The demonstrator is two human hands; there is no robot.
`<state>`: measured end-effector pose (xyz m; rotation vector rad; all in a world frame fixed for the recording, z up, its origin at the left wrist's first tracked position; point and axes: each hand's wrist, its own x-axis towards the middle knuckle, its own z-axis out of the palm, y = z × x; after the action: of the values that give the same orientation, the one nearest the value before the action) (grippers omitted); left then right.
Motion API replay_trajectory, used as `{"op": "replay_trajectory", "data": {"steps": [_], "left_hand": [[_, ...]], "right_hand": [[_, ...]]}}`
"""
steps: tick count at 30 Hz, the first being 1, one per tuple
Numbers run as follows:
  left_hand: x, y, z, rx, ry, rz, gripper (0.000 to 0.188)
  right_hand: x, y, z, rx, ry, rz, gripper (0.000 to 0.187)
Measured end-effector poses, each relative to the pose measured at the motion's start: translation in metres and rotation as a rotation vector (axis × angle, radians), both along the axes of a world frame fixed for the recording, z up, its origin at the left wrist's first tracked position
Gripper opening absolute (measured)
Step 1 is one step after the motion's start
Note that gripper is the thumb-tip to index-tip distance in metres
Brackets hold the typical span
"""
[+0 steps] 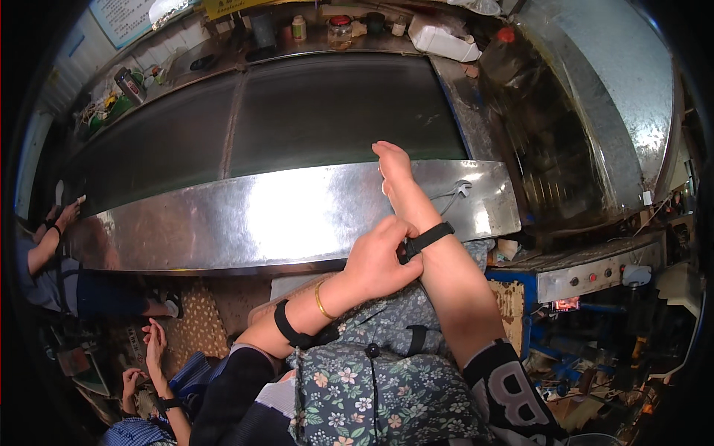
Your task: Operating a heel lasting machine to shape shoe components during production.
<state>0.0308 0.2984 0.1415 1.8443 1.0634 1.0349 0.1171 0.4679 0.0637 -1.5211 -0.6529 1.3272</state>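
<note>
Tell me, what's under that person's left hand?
The left hand pinches the black wristband on the right forearm, near the right hand. Its fingers cover part of the band; floral cloth lies below.

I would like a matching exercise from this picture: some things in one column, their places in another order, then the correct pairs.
Things
1. left hand
2. right hand
3. gold bangle
4. red-lidded jar

Places
A. on the far shelf behind the dark belt
B. on the left wrist
C. gripping the black strap on the right wrist
D. resting on the shiny metal sheet

Pairs: 1-C, 2-D, 3-B, 4-A
</note>
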Motion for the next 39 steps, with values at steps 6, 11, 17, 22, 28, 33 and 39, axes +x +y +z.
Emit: {"op": "replay_trajectory", "data": {"steps": [6, 11, 17, 22, 28, 33, 39], "left_hand": [[-0.003, 0.003, -0.002, -0.148, 0.05, -0.051, 0.032], [-0.011, 0.007, -0.001, -0.134, 0.155, -0.088, 0.028], [-0.015, 0.02, -0.008, -0.293, 0.043, -0.141, 0.022], [-0.023, 0.032, -0.011, -0.726, -0.215, -0.319, 0.02], [-0.008, 0.017, 0.003, -0.898, -0.625, -0.342, 0.042], [-0.007, -0.038, 0.054, -0.485, -0.141, -0.289, 0.029], [-0.001, -0.06, 0.06, -0.14, -0.129, -0.29, 0.022]], "right_hand": [[0.001, -0.005, -0.014, -0.004, 0.006, -0.004, 0.039], [0.0, -0.009, -0.005, 0.015, 0.012, -0.011, 0.042], [0.003, -0.007, -0.004, 0.054, 0.005, -0.015, 0.04], [-0.003, -0.009, -0.003, 0.05, -0.03, -0.013, 0.04], [0.002, -0.011, -0.01, 0.016, -0.102, 0.054, 0.041], [0.005, -0.007, 0.011, 0.104, -0.199, 0.117, 0.041], [0.006, -0.012, 0.045, 0.174, -0.025, 0.059, 0.043]]}}
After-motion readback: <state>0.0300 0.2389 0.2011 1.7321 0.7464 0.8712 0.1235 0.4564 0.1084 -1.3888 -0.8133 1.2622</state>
